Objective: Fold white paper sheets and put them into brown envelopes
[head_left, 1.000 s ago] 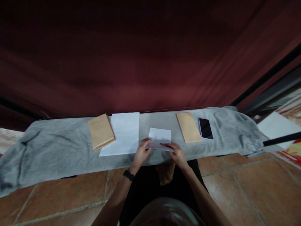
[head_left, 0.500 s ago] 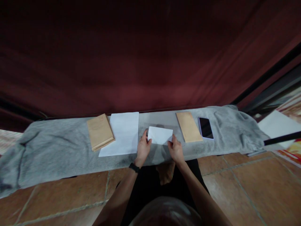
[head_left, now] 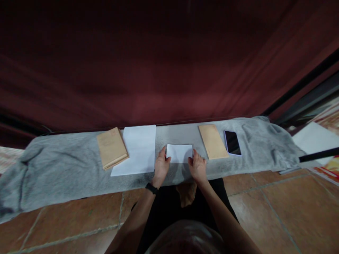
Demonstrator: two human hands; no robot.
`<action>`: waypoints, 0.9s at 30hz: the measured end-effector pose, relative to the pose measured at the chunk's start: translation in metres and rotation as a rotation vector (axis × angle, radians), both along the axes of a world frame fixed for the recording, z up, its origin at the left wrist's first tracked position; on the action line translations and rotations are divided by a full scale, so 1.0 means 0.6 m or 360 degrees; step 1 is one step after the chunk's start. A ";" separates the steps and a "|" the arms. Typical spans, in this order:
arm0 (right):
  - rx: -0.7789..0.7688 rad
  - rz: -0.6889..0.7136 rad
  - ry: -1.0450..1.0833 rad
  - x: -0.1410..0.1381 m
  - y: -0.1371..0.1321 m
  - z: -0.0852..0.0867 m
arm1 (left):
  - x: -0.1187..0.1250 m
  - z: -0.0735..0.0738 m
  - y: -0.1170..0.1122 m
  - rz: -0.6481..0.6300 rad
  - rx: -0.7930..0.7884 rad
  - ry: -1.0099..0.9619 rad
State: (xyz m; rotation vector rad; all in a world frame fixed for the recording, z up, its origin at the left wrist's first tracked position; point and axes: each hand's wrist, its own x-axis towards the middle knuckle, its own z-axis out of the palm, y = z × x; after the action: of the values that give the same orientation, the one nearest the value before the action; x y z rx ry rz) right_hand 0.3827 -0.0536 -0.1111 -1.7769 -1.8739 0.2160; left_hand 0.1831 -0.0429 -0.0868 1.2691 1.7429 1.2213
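Note:
A folded sheet of white paper (head_left: 179, 153) lies between my two hands, low over the grey cloth. At its left edge, my left hand (head_left: 161, 167) pinches it with the thumb on top and the fingers behind. My right hand (head_left: 197, 167) grips the lower right corner, thumb over the paper and forefinger beside the right edge. To the left are white sheets of paper (head_left: 140, 150), partly under a stack of brown envelopes (head_left: 112, 146). A single brown envelope (head_left: 213, 141) lies to the right of my right hand.
A phone (head_left: 232, 143) with a purple case rests beyond the single envelope. Grey cloth (head_left: 66, 165) covers the long narrow bench, wrinkled at both ends. A dark red curtain-like surface (head_left: 159, 88) rises behind it. White paper (head_left: 315, 139) and a dark bar (head_left: 319, 154) are at the far right.
The folded paper has straightened from a slight tilt, and its right edge has shifted a little left. My right forefinger stands slightly further from that edge.

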 end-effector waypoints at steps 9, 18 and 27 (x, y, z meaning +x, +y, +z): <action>0.0004 0.0004 -0.0099 -0.001 -0.005 0.003 | -0.002 -0.008 -0.002 -0.0049 -0.0009 0.0074; 0.0090 0.0103 0.0057 -0.019 -0.013 0.016 | 0.035 -0.007 -0.035 -0.0356 0.0262 0.0459; -0.0014 0.0592 0.0267 -0.068 -0.057 0.015 | 0.076 -0.037 -0.080 -0.0843 0.0231 0.0565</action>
State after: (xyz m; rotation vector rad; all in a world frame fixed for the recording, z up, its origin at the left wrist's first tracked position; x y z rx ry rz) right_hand 0.3419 -0.0878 -0.1024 -1.3554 -2.0652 0.4942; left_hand 0.2289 -0.0907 -0.1090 1.9744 1.4143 0.8572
